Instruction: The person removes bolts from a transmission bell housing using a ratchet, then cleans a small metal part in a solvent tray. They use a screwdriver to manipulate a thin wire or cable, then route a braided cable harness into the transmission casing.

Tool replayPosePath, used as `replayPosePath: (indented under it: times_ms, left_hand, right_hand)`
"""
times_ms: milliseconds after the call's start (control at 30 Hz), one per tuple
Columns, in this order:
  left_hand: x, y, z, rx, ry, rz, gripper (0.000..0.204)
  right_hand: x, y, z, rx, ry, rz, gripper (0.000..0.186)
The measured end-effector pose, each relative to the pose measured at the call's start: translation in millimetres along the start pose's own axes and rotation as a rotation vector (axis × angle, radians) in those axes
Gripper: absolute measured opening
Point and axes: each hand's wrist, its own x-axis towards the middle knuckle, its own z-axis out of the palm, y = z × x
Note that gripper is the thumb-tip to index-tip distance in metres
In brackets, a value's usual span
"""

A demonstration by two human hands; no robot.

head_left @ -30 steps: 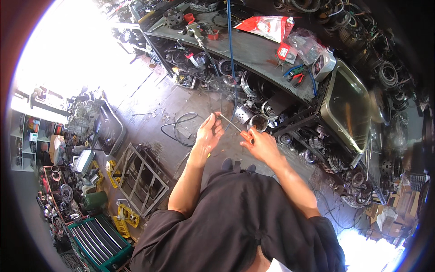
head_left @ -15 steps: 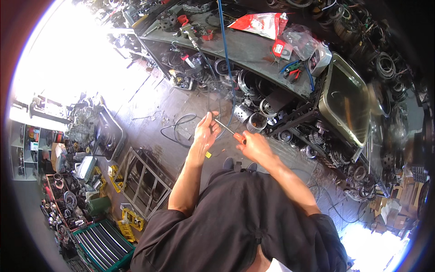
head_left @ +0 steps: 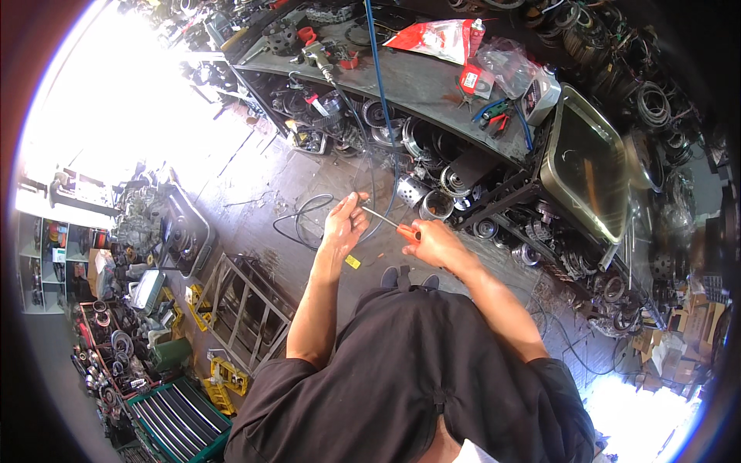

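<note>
My right hand is wrapped round the orange handle of a screwdriver, held above the floor in front of me. The metal shaft slants up and left toward my left hand. There the thumb and fingers are drawn together round the tip end. Whatever small thing they may pinch is too small to make out. Both hands are in mid-air, short of the workbench.
On the bench lie an air gun, red-handled pliers, a red and white bag and a white bottle. A metal pan leans at its right end. A hose coils on the floor. A metal frame stands left.
The fingers of my left hand have curled in more at the screwdriver's tip. My right hand keeps its hold on the handle. The view has shifted slightly.
</note>
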Motion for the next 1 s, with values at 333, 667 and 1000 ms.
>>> replayPosePath:
  times_ms: [333, 667, 1000]
  left_hand:
    - [7.4, -0.7, -20.2, -0.104, -0.083, -0.010, 0.024]
    - [2.2, -1.1, -13.4, -0.101, -0.182, -0.042, 0.038]
    - [0.3, -6.0, -14.7, -0.147, -0.316, 0.024, 0.047]
  right_hand:
    - [-3.0, 7.4, -9.7, 0.063, -0.023, 0.061, 0.047]
    - [-1.1, 15.6, -8.0, 0.096, -0.026, -0.001, 0.038]
    - [-4.1, 12.8, -11.1, 0.157, -0.090, 0.033, 0.037]
